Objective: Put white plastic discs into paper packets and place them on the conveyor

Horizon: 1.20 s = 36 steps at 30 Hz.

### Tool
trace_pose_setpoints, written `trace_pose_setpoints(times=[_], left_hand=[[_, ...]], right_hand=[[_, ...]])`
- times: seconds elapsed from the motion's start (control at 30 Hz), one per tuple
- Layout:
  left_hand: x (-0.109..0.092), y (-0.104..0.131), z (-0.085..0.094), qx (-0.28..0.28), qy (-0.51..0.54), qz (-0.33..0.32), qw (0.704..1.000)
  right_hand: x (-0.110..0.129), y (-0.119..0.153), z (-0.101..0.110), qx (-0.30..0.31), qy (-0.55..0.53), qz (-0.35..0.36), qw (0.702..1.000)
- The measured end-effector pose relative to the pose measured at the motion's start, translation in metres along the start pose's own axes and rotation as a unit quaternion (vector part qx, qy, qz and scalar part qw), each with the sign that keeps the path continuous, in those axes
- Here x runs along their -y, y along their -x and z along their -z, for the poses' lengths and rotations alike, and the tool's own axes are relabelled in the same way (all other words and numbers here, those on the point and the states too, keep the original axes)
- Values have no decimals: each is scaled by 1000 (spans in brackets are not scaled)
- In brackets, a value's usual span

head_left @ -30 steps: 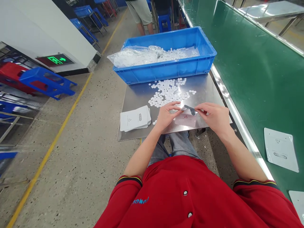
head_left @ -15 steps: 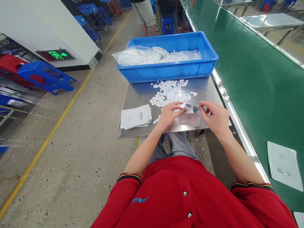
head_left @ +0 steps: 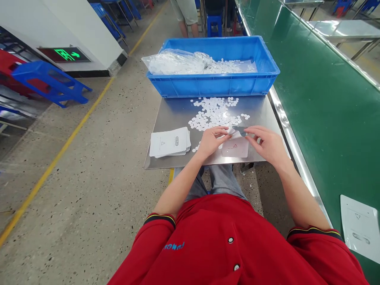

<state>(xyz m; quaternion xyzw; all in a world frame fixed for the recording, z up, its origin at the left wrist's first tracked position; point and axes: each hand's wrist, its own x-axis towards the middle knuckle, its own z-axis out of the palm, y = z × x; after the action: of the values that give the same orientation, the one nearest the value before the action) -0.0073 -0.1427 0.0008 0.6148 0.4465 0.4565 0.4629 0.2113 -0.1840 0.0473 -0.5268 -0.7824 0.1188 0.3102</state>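
Above the front of the metal table, my left hand pinches the upper left edge of a thin translucent plastic bag printed with a small triangle mark. My right hand grips the same bag's upper right edge between thumb and fingers. Between the two hands the bag's top looks creased and partly parted, with a grey patch showing. Small white discs lie scattered just beyond my hands. To the left of my left hand rests a stack of white printed cards or pouches.
A blue bin at the table's far end holds a clear bag and loose white discs. Along the right runs a green conveyor belt carrying a white printed pouch. A blue stool stands left, beyond the yellow floor line.
My right hand has come slightly nearer to my left, and the bag's upper edge between them has folded differently. The whole view has shifted a little.
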Motion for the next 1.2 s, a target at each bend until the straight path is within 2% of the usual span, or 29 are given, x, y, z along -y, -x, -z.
trace_pose_setpoints(times=[0.07, 0.1, 0.17, 0.23, 0.27, 0.33, 0.4, 0.47, 0.57, 0.63, 0.67, 0.7, 0.77, 0.8, 0.83, 0.87, 0.9, 0.97, 1.07, 1.13, 1.2], left_hand=[[-2, -2, -1, 1, 24, 25, 999], [-2, -4, -2, 1, 45, 45, 998], [-1, -8, -2, 1, 105, 88, 991], [3, -11, -1, 2, 175, 122, 977], [6, -13, -1, 2, 206, 135, 969], [11, -15, 1, -4, 248, 152, 957], [16, -17, 0, -15, 271, 159, 949], [18, -17, -2, -29, 281, 162, 945], [17, -18, -7, -40, 286, 173, 942], [14, -18, -12, -41, 292, 180, 938], [12, -18, -15, -39, 298, 183, 936], [10, -17, -18, -37, 305, 184, 934], [6, -16, -26, -28, 323, 181, 928], [5, -14, -30, -21, 330, 179, 927], [3, -13, -34, -15, 334, 174, 926], [3, -11, -39, -14, 333, 168, 928], [3, -10, -43, -18, 329, 160, 930], [4, -8, -51, -44, 316, 144, 937], [9, -9, -59, -90, 309, 129, 938], [11, -13, -61, -116, 303, 126, 938], [12, -19, -60, -142, 276, 119, 943]], right_hand=[[-4, -9, 5, -2, -15, 25, 1000], [-8, -15, 12, -23, -12, 29, 999], [-24, -27, 36, -109, 20, 12, 994], [-51, -32, 71, -218, 76, -22, 973], [-67, -29, 89, -267, 110, -39, 957], [-103, -11, 119, -326, 184, -68, 925], [-138, 19, 132, -289, 252, -91, 919], [-166, 51, 130, -236, 296, -119, 918], [-180, 81, 119, -121, 330, -232, 907], [-166, 81, 113, -53, 346, -317, 882], [-153, 76, 109, -45, 346, -337, 874], [-136, 67, 104, -57, 333, -337, 879], [-96, 43, 83, -103, 242, -282, 922], [-75, 30, 68, -107, 159, -242, 951], [-55, 19, 49, -86, 56, -197, 975], [-37, 8, 28, -52, -24, -165, 985], [-21, -1, 7, -35, -75, -153, 985], [3, -13, -33, -47, -142, -159, 976], [16, -21, -68, -123, -210, -184, 953], [11, -22, -71, -146, -239, -187, 942], [-1, -19, -60, -159, -240, -197, 937]])
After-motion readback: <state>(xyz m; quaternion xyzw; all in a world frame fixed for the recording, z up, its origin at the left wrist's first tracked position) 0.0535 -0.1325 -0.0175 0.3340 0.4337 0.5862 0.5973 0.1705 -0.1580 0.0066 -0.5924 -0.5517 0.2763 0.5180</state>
